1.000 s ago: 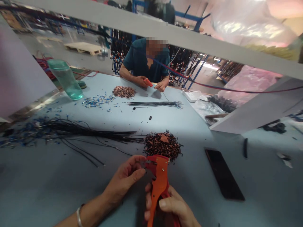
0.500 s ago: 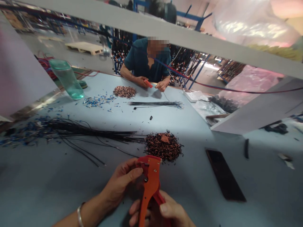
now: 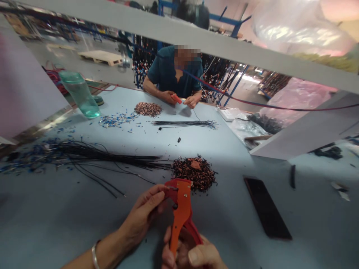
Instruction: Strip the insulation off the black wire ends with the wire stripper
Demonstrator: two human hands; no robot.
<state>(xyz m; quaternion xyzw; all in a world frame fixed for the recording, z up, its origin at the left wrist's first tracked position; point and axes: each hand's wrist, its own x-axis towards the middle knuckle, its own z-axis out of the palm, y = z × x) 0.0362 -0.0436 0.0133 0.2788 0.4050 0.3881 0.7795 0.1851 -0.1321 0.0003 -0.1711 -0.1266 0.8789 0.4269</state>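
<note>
My right hand [image 3: 206, 254] is wrapped around the handles of an orange and red wire stripper [image 3: 183, 203], held upright with its head pointing away from me. My left hand [image 3: 147, 207] pinches thumb against fingers at the left side of the stripper's jaws, on a thin black wire [image 3: 146, 179] that leads back toward the bundle. The wire's end at the jaws is hidden. Just beyond the tool lies a heap of short black and copper-coloured offcuts [image 3: 193, 175]. To its left stretches a bundle of black wires [image 3: 120, 158] with blue-tipped ends.
A black phone [image 3: 267, 209] lies at the right. A green bottle [image 3: 81, 95] stands at the back left. Across the table a co-worker [image 3: 174, 74] holds another red tool, near a copper-coloured heap [image 3: 148, 109] and wires [image 3: 183, 124]. A white beam [image 3: 179, 30] crosses overhead.
The wire stripper has shifted slightly away from me and to the right, and its handles look more spread. My left fingertips have moved a little with its head.
</note>
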